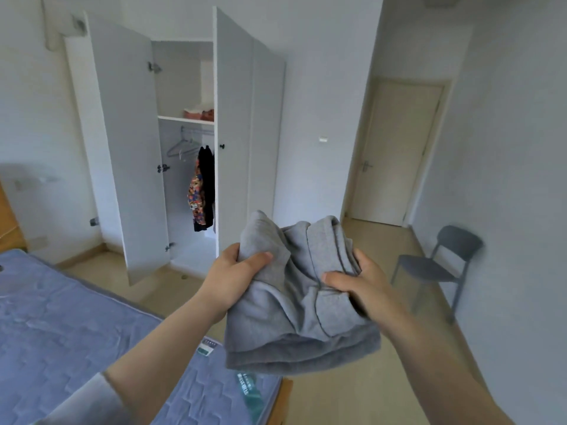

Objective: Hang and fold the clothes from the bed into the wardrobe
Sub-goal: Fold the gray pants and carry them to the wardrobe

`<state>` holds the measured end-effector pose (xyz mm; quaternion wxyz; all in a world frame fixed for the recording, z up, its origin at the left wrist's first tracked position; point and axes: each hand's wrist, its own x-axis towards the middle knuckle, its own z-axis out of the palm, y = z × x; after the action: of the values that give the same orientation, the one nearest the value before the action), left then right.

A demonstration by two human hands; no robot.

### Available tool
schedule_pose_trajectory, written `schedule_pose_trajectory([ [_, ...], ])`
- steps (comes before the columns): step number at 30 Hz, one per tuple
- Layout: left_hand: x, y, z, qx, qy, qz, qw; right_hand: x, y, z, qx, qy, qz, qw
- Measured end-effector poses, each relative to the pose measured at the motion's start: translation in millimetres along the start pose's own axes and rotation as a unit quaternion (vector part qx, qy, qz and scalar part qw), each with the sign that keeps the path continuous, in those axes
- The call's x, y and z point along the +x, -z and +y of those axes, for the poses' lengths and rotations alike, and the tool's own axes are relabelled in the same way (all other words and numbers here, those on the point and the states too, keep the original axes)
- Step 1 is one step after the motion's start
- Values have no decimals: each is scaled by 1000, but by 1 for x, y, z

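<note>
As left hand [233, 276] grips garment [300, 317], fingers hidden beneath.

- This is a bedroom in a home.
- A bed [76, 317] with a blue mattress [55, 338] fills the lower left corner.
- A tall white wardrobe [236, 118] stands against the wall with doors swung open.
- Inside it, a black top [207, 167] and a colourful top [196, 194] hang from a rail [199, 130], next to bare hangers [181, 148].
- Folded clothes [199, 113] lie on the shelf [184, 119] above the rail.
- A grey chair [435, 268] stands by the right wall [506, 148].
- A shut cream door [399, 148] is at the back, with a light switch [322, 139] near it.
- The floor [352, 400] is pale wood.
</note>
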<state>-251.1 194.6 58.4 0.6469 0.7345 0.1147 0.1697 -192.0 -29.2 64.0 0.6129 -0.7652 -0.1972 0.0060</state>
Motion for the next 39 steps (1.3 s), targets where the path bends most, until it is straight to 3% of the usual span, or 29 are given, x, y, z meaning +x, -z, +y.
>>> schedule_pose_trajectory([
  [12, 165, -75, 4, -16, -25, -66, 997, 143, 60, 29, -39, -7, 57, 998],
  [19, 250, -137, 5, -21, -33, -73, 997, 231, 109, 65, -41, 10, 46, 998],
  [30, 383, -229, 10, -5, -45, -14, 999, 405, 186, 124, 6, 24, -25, 999],
  [39, 506, -231, -8, 13, -39, 30, 999, 538, 167, 158, 2, 45, -63, 997],
])
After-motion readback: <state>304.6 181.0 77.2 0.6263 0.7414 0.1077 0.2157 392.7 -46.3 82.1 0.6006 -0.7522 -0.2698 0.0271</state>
